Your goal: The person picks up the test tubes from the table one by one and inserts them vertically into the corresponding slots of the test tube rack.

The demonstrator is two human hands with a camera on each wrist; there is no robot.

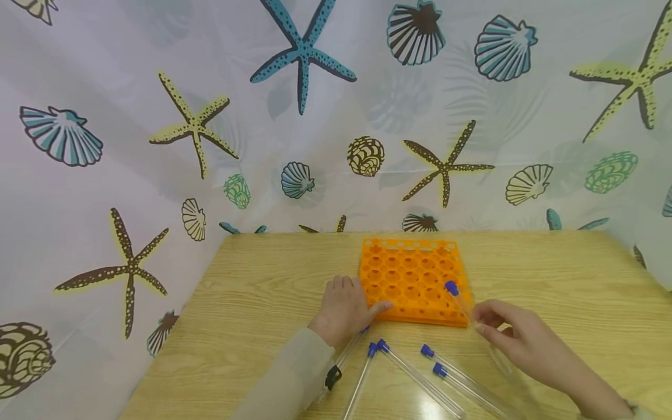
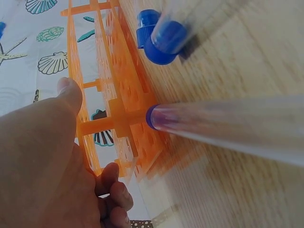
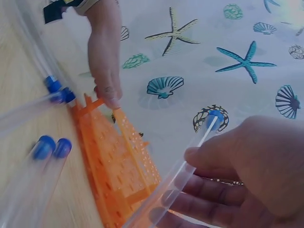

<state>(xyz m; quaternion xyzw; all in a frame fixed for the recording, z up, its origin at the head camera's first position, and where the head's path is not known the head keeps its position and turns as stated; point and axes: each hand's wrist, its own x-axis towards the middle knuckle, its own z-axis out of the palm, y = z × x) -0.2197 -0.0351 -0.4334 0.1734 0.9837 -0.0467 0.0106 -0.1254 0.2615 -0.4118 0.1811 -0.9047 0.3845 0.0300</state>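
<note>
An orange test tube rack [image 1: 411, 274] with rows of round holes stands on the table. My left hand [image 1: 343, 309] grips its near left corner, the thumb over the top edge and the fingers bent at the side. My right hand [image 1: 517, 335] pinches a clear test tube [image 3: 170, 183] between thumb and fingers. That tube slants, its blue cap [image 1: 451, 287] pointing up and away, in front of the rack's right part in the head view. Several more capped test tubes [image 1: 420, 379] lie on the table between my forearms.
The wood-grain table [image 1: 273, 280] ends at a pale curtain [image 1: 336, 134] printed with shells and starfish, which also hangs along the left and right sides. A black item [image 1: 333, 377] sits at my left cuff, near the lying tubes.
</note>
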